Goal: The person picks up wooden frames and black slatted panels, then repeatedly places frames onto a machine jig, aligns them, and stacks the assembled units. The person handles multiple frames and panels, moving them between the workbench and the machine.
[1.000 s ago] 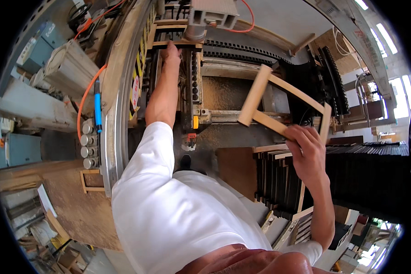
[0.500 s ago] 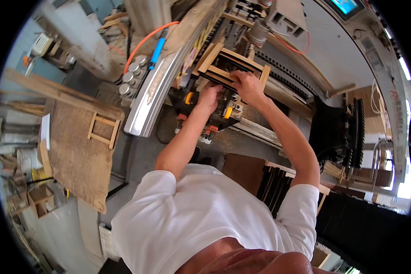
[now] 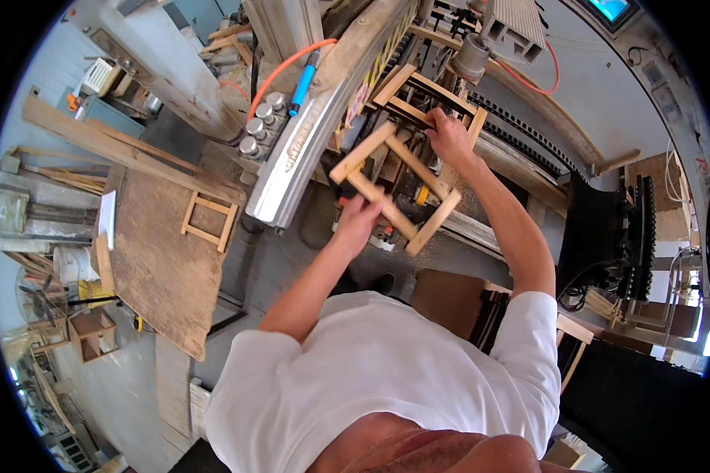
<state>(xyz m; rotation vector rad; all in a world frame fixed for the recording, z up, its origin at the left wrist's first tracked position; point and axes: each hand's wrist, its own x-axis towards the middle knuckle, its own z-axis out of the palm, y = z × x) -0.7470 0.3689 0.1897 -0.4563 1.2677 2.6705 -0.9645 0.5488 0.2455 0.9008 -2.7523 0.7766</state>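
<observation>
A pale wooden frame (image 3: 434, 221) hangs tilted in front of the machine (image 3: 473, 243). My left hand (image 3: 360, 224) is closed on one of its long rails. Just beyond it, a second wooden frame (image 3: 394, 84) lies in the machine, partly covered by my right hand (image 3: 450, 140). The fingers of my right hand are bent onto the near rail of that second frame, thumb side hidden. Beneath the held frame, a yellow machine part (image 3: 422, 194) shows through.
To the left, a worn wooden board (image 3: 154, 268) bears another small wooden frame (image 3: 225, 229). A metal beam (image 3: 280, 185) with a blue air-tool handle (image 3: 303, 87) and an orange hose (image 3: 280, 69) runs beside the machine. Black brush-like parts (image 3: 599, 229) stand on the right.
My left hand has drawn back toward me and now carries a wooden frame away from the machine. My right hand stays by the other frame. The view has shifted slightly.
</observation>
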